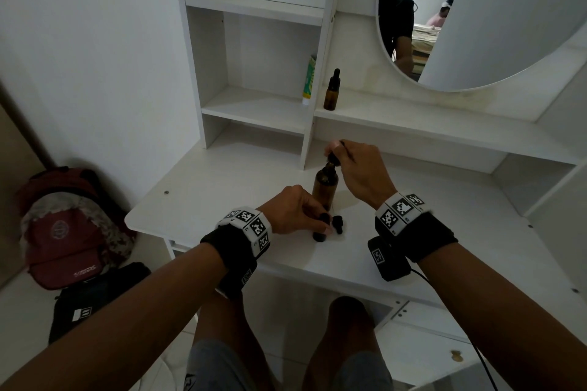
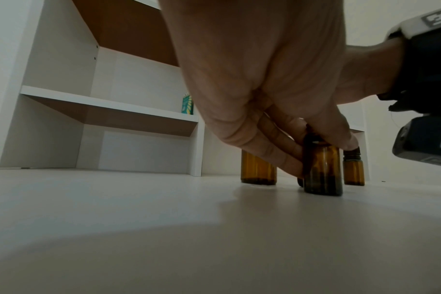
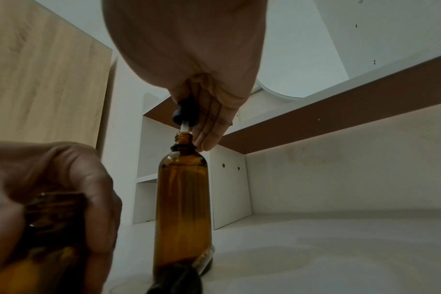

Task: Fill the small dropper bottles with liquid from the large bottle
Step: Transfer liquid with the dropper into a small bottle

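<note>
The large amber bottle [image 1: 325,186] [image 3: 183,208] stands uncapped on the white desk [image 1: 222,187]. My right hand [image 1: 338,151] [image 3: 198,121] pinches a black dropper cap [image 3: 183,110] just above its neck, with the glass pipette reaching down into the opening. My left hand [image 1: 324,225] [image 2: 315,157] grips a small open amber bottle [image 2: 322,171] [image 3: 56,218] that stands on the desk in front of the large bottle. A second small open bottle [image 2: 354,171] stands just right of it. A loose dropper [image 3: 189,274] lies by the large bottle's base.
A capped amber dropper bottle [image 1: 332,90] stands on the raised shelf below the round mirror [image 1: 476,9]. A green tube [image 1: 308,79] leans in the shelf cubby. A red backpack [image 1: 63,225] and a black bag [image 1: 92,298] lie on the floor at left.
</note>
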